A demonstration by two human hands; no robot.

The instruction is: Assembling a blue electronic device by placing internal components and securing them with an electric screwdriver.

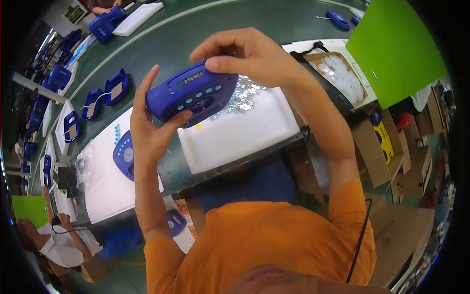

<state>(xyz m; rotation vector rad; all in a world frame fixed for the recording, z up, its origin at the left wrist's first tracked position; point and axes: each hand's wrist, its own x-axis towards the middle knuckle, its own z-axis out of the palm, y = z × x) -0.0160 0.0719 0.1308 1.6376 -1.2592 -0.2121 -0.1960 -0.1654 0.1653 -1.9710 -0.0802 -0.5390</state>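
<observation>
Above the workbench I hold a blue plastic housing [196,93] tilted between both hands. Light-blue round buttons run in a row along it, and a slotted strip marks its upper side. My left hand [149,122] grips its left end, thumb on the near face and index finger sticking up. My right hand [245,58] pinches the top right edge, thumb on top; its other fingertips are partly hidden behind. Beneath is a white tray [240,139] with many small shiny metal discs [244,98]. Left of it, another blue housing [125,154] lies near a strip of light-blue buttons [117,134].
At right stand a box of white plastic pieces [338,73], a green panel [396,49] and cardboard boxes [377,147]. Opened blue cases [115,87] lie on the green bench [171,44]. A co-worker in white [66,245] holds a dark corded tool at lower left.
</observation>
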